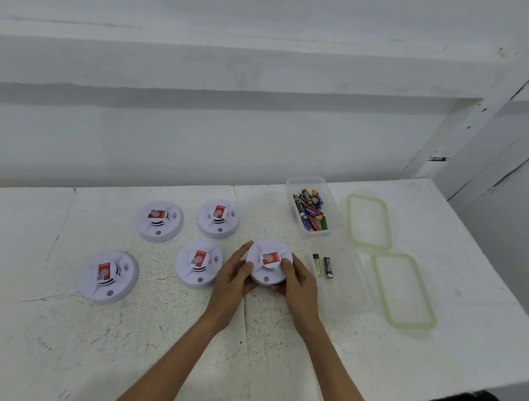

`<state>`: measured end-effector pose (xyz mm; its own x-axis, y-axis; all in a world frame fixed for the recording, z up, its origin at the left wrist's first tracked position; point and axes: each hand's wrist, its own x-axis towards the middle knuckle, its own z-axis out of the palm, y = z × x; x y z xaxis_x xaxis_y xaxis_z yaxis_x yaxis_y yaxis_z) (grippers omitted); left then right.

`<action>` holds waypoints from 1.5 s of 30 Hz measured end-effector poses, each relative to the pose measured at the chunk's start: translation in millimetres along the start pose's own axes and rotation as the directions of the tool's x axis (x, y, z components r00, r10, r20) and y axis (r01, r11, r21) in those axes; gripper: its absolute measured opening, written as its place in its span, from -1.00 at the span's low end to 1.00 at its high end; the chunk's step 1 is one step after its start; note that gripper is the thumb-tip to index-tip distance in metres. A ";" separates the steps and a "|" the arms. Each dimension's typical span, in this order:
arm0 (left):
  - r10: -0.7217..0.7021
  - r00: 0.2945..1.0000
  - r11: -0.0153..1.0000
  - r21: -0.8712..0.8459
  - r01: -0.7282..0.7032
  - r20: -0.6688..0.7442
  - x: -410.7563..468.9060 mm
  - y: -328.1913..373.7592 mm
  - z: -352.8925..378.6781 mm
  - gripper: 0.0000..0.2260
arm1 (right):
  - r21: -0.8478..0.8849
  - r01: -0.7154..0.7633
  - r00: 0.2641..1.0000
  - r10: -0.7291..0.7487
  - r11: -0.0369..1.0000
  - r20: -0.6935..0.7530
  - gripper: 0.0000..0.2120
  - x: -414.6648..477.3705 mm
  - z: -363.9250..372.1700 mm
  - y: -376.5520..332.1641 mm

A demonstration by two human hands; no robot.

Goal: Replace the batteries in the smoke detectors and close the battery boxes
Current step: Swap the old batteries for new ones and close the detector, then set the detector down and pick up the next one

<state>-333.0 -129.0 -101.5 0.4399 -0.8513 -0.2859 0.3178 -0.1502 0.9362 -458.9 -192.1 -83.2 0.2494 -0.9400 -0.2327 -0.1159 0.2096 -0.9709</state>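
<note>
A white round smoke detector (268, 260) with a red label sits face up between my hands, just above the table. My left hand (233, 277) grips its left rim, fingers curled around the edge. My right hand (296, 283) grips its right rim, thumb on top. Several more detectors lie face up to the left, the nearest (198, 264) beside my left hand. A clear box (327, 231) at the back holds several batteries (310, 209). Two loose batteries (324, 265) lie in a second clear box (344, 299) next to my right hand.
Two clear lids with green rims lie at the right, one at the back (369, 224) and one nearer (403, 290). The white table (29, 319) ends at a front edge near my body and a right edge past the lids. A white wall stands behind.
</note>
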 end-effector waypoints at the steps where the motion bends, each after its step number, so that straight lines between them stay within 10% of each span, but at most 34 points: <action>1: -0.002 1.000 1.000 -0.009 0.002 0.001 0.2 0.0 -0.1 -0.62 | 0.007 -0.003 1.000 0.003 1.000 -0.001 -0.79 -0.2 1.0 -1.5; 17: 0.084 0.995 0.983 -0.161 -0.090 -0.046 6.6 57.6 -36.8 -0.63 | 0.038 0.038 0.999 -0.037 0.999 -0.038 -0.76 6.7 62.0 -46.1; 28: 0.110 0.909 0.976 -0.130 -0.175 -0.402 2.8 111.5 -179.8 -0.73 | -0.160 0.149 0.955 -0.100 0.976 0.281 -0.74 11.8 213.5 -77.9; 34: 0.093 0.851 0.990 -0.041 -0.133 -0.516 5.1 124.6 -246.6 -0.74 | -0.355 0.194 0.904 -0.027 0.915 0.426 -0.49 15.5 287.0 -66.9; 45: 0.175 0.868 0.905 0.422 0.044 -0.464 20.2 113.0 -290.2 -0.62 | -0.502 0.199 0.867 0.087 0.842 0.490 -0.82 11.9 322.2 -65.7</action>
<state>-44.5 -17.3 -60.7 0.8274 -0.5321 -0.1796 -0.0478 -0.3853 0.9215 -138.6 -130.4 -40.4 0.6772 -0.6653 -0.3142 -0.5305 -0.1458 -0.8350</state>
